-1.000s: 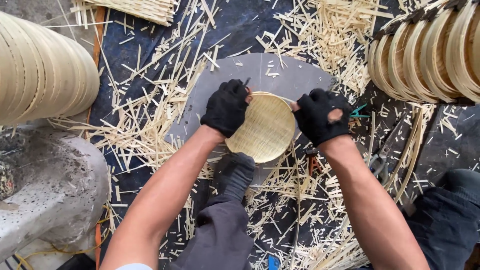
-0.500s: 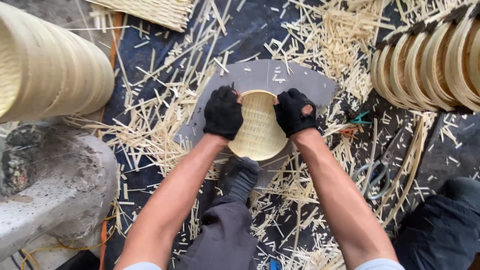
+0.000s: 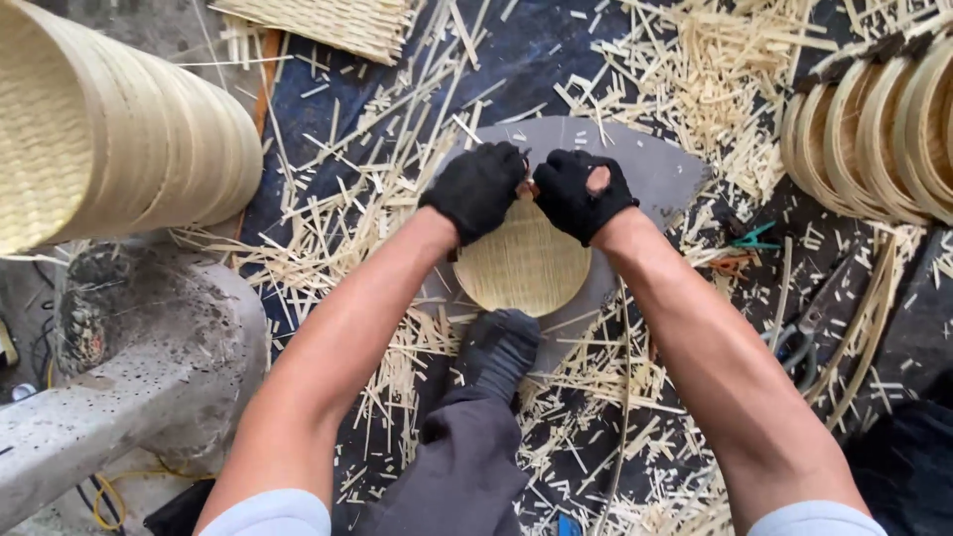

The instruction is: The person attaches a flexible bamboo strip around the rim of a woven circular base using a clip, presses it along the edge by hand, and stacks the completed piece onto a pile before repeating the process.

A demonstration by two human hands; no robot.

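Littered floor — gloved hands (image 3: 531, 194) now apparently meet atop woven disc (image 3: 524, 266).

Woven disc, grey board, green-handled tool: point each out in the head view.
woven disc (image 3: 524, 270), head view, on its bare woven face below the gloved hands.
grey board (image 3: 663, 171), head view, on its bare right part.
green-handled tool (image 3: 754, 239), head view, on the green handle, right of the board.

Basket workshop: bamboo offcuts (image 3: 387, 199), stacked trays (image 3: 874, 139).
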